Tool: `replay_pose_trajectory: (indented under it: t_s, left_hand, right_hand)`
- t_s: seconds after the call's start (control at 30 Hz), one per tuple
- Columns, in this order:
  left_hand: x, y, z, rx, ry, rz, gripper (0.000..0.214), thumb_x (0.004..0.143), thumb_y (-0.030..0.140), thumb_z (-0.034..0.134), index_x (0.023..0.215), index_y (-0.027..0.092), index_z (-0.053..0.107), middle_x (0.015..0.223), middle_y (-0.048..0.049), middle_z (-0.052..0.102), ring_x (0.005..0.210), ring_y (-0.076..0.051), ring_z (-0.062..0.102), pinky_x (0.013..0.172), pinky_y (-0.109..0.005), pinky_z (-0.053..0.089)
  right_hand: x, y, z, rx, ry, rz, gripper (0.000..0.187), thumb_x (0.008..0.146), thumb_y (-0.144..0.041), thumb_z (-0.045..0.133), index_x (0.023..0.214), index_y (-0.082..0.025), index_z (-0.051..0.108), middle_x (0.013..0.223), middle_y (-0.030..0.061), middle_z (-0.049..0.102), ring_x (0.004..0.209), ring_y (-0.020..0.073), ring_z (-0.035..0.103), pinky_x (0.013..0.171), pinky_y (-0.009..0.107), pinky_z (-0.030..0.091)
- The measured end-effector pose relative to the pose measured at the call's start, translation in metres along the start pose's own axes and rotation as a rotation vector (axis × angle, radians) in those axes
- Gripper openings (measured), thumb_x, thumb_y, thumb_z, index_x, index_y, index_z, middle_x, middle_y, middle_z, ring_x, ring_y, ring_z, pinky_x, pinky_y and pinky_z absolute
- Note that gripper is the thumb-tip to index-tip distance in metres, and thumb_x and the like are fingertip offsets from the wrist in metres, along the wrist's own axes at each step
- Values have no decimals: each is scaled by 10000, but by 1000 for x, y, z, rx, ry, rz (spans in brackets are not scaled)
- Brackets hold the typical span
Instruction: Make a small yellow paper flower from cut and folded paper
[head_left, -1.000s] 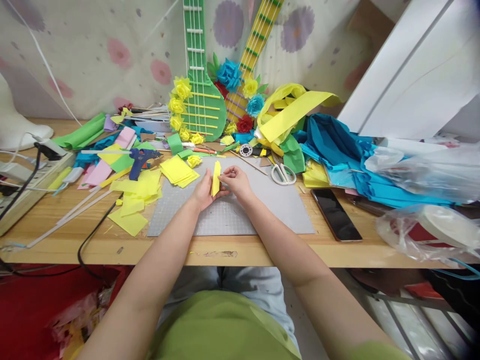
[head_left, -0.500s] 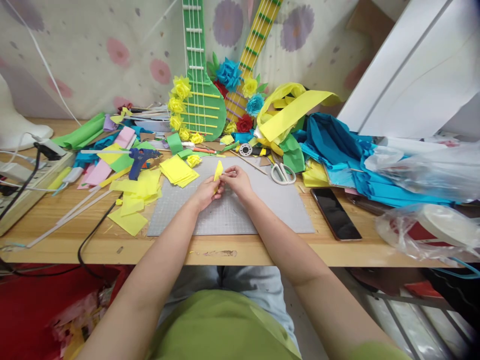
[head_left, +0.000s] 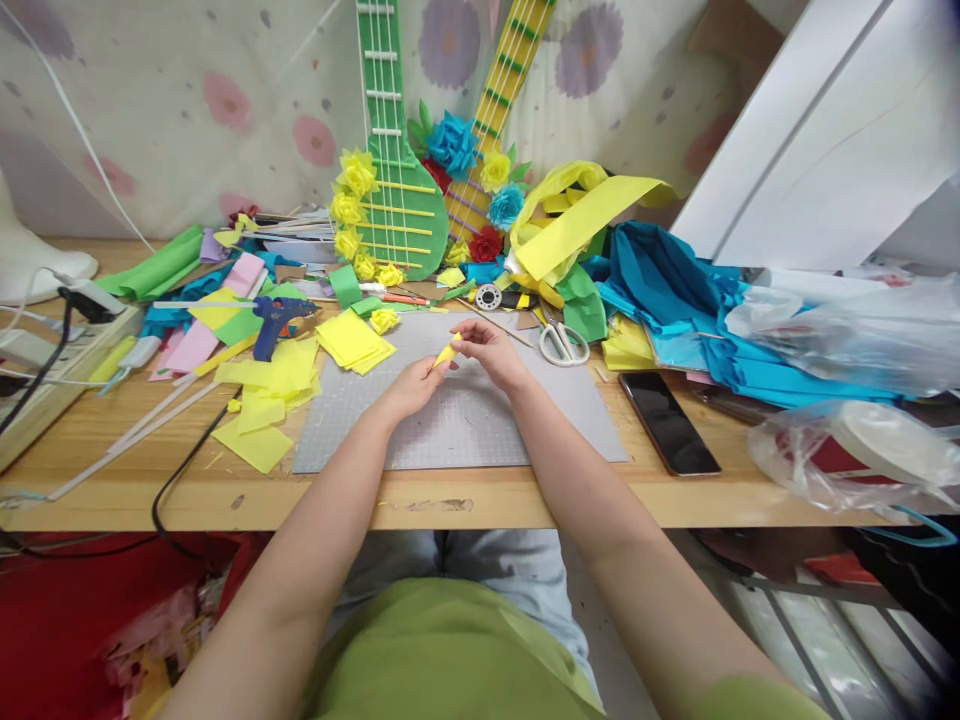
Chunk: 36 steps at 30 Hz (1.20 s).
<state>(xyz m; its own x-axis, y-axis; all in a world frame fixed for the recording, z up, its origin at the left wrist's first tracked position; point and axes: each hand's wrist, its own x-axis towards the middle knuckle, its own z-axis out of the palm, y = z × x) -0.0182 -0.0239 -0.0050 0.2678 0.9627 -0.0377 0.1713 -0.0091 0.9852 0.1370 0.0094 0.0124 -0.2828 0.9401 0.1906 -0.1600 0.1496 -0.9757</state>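
Note:
A small folded piece of yellow paper point(head_left: 448, 353) is pinched between my two hands above the grey cutting mat point(head_left: 480, 430). My left hand point(head_left: 417, 384) is closed on its lower end. At its upper end, the fingers of my right hand point(head_left: 491, 350) close on the paper. Left of my hands lie a stack of yellow paper squares point(head_left: 352, 342) and a small yellow paper flower point(head_left: 385, 320). White-handled scissors point(head_left: 564, 344) rest on the mat's far right corner.
A blue glue gun point(head_left: 274, 322) and loose yellow sheets point(head_left: 259, 445) lie on the left. Behind stand a green paper instrument point(head_left: 409, 215) and a yellow one point(head_left: 495, 100), both with paper flowers. A phone point(head_left: 669, 424) and blue paper point(head_left: 660, 280) are at right.
The yellow paper has tilted from nearly upright to slanting, and moved slightly right and down. My right hand has shifted a little right and now holds its upper end.

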Motion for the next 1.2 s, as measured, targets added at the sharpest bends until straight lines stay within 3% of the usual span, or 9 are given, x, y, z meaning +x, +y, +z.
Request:
replay_pose_trajectory:
  t_s: [0.13,0.33,0.57,0.77,1.0,1.2]
  left_hand:
    - [-2,6,2,2,-68,-51,310,823,395,435,846,124,582,514,63,315,432,-49,281,432,-183,231]
    - [-6,14,2,-188,-107,-126,288,818,421,449,784,140,504,534,73,288,392,-23,226,382,-161,153]
    - [-6,14,1,-238,-154,-142,270,816,398,464,768,136,510,505,74,296,370,-17,206,355,-146,145]
    - [-6,14,1,-264,-133,-153,246,824,368,455,729,143,484,486,76,287,362,-17,197,349,-144,129]
    - [-6,16,3,-340,-165,-176,252,823,371,462,691,161,421,485,78,303,365,-18,190,348,-132,127]
    - [-8,17,3,-367,-154,-186,251,819,380,474,738,143,487,481,83,283,359,-13,179,345,-130,122]
  right_hand:
    - [0,1,-1,-27,21,-10,295,574,-357,703,786,-181,598,668,-38,526,586,60,435,551,205,357]
    - [-6,4,12,-38,-170,132,322,612,-444,674,683,-145,579,529,-52,446,492,48,348,467,211,237]
    - [-6,8,17,24,-72,173,355,613,-464,673,560,-151,516,420,-68,380,412,34,265,430,221,163]
    - [-5,13,19,29,-88,149,362,635,-476,655,553,-157,503,408,-72,369,401,34,266,421,219,158]
    - [-5,8,27,60,15,116,365,598,-455,665,511,-171,453,394,-76,353,396,32,248,423,223,169]
    - [-5,7,23,46,-42,165,397,623,-492,651,509,-169,451,390,-82,315,400,30,203,428,232,126]
